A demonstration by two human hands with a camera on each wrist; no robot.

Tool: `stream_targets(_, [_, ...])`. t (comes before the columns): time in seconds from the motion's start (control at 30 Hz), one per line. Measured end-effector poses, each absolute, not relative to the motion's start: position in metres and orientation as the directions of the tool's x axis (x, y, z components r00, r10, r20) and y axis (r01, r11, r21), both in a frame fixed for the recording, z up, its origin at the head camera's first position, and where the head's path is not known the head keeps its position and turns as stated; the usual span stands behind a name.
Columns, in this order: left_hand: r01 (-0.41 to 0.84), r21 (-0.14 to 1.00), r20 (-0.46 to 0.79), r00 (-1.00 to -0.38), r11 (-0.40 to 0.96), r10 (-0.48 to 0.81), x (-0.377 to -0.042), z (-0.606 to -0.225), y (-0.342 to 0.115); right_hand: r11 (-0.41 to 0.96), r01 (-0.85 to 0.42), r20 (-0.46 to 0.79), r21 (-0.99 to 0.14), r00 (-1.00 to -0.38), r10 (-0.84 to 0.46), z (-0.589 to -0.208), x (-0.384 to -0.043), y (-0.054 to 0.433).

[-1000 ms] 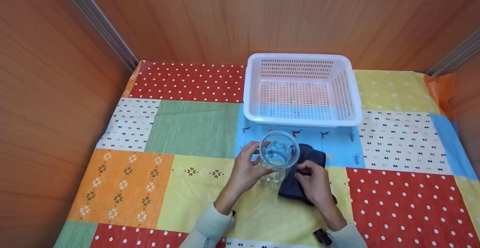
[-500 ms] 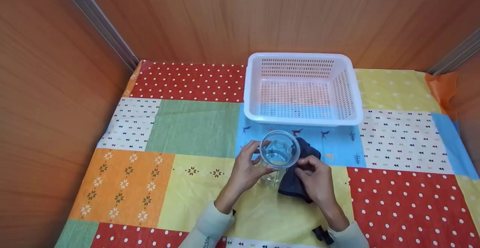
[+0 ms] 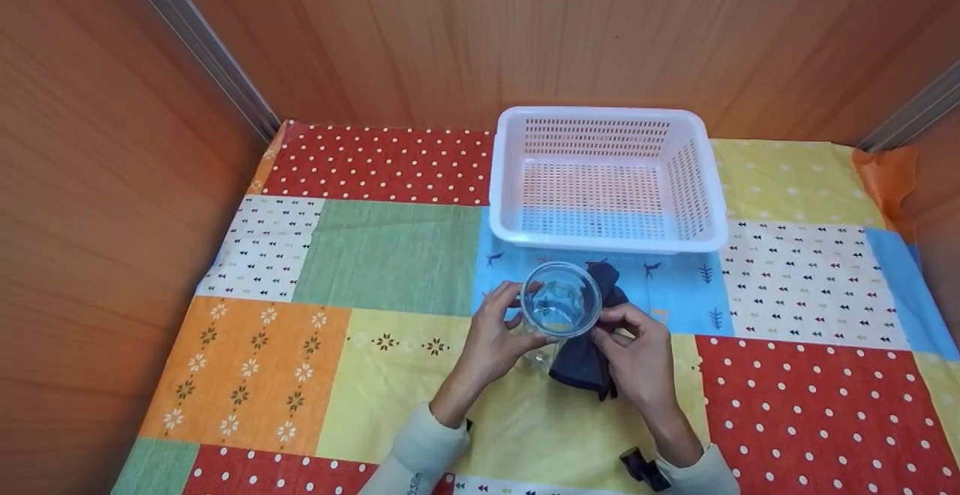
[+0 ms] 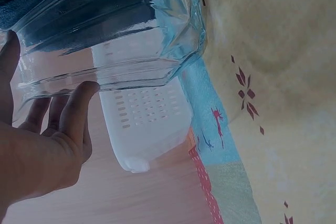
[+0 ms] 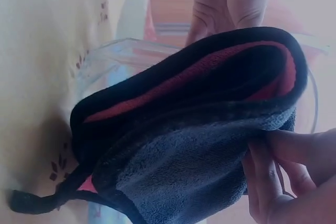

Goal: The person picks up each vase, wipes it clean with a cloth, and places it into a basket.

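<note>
A clear glass jar stands upright, its round mouth facing up. My left hand grips it from the left, thumb in front and fingers round the far side; in the left wrist view those fingers lie along the glass. On the jar's right side hangs a dark grey cloth, pinched by my right hand between thumb and fingertips near the rim. Seen from the right wrist, the cloth is folded over, with a black edge, a reddish inner side and a dangling loop, and it hides much of the jar.
Behind the jar stands a white slotted plastic basket with nothing in it. A patchwork tablecloth covers the table. Wooden panels rise at the back and both sides. Bunched orange fabric lies at the far right corner.
My right hand has shifted slightly up toward the jar's rim, drawing the cloth up and bunching it narrower against the glass. The left hand and jar stay in place.
</note>
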State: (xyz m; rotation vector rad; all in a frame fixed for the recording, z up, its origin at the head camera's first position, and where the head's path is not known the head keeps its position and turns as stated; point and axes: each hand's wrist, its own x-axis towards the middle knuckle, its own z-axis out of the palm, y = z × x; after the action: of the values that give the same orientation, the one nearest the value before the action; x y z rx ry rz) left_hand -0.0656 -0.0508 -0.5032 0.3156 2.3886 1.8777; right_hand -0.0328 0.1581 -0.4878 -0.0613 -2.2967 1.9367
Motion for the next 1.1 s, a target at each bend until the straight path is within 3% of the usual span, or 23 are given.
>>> stream_targets(1.1, [0.122,0.958,0.069,-0.976,0.26,0.208,-0.065,-0.502,-0.051,0.326,-0.044,0.078,-0.944,-0.992,0.094,-0.51,-0.034,0.164])
